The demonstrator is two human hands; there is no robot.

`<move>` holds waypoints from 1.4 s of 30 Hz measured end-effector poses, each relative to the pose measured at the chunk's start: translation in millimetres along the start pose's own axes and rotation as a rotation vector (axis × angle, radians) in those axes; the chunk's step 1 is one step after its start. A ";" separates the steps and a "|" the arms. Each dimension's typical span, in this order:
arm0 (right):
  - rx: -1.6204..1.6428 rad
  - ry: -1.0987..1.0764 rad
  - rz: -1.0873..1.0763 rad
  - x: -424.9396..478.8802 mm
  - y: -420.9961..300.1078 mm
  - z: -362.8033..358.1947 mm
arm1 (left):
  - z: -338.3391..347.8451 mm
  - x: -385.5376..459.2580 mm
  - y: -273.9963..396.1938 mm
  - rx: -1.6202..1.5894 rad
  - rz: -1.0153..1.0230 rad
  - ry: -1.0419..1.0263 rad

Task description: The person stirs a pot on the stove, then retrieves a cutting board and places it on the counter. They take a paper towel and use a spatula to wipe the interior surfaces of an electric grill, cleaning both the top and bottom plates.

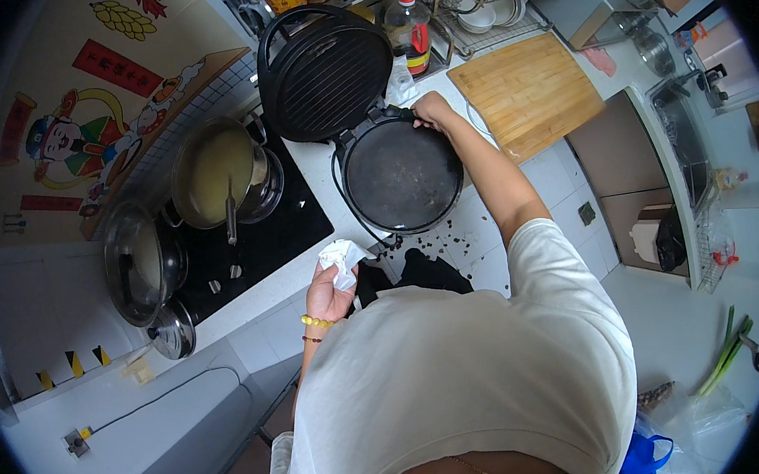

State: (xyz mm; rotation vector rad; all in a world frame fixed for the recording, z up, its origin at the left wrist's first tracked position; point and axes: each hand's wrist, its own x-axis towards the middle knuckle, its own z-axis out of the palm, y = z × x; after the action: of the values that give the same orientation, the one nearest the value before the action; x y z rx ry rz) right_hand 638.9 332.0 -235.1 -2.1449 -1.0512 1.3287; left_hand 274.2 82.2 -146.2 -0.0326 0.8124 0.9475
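An electric griddle stands open before me. Its ridged upper plate (332, 78) is raised, and its round lower plate (404, 174) carries pale specks. With my right hand (433, 110) I grip the black part at the lower plate's far rim, near the hinge. The lower plate reaches out past the counter edge, over the floor. In my left hand (330, 295) is a crumpled white tissue (343, 260), held at the counter's front edge, left of the lower plate and apart from it.
Left, a black cooktop (265, 240) holds a pot of yellowish liquid (215, 177) with a utensil in it, and a glass-lidded pan (135, 265). A wooden cutting board (526, 95) lies right. Dark bits litter the floor tiles (483, 262). A power cord (350, 206) hangs beside the griddle.
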 end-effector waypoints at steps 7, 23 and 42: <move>0.364 -0.024 0.059 -20.7 3.4 -2.1 | 6.6 3.6 -2.6 0.020 -0.016 -0.020; 0.484 -0.106 0.044 -49.1 10.6 -12.6 | 9.4 7.8 -6.7 0.033 -0.018 -0.008; -0.293 0.079 -1.365 -284.1 -20.4 5.1 | 92.1 15.7 16.1 0.002 0.177 -0.120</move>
State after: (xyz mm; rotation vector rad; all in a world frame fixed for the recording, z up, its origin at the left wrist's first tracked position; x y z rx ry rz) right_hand 551.7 125.4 -59.3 -1.0193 -2.1297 0.4072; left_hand 323.0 136.4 -85.6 0.0983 0.7129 1.1048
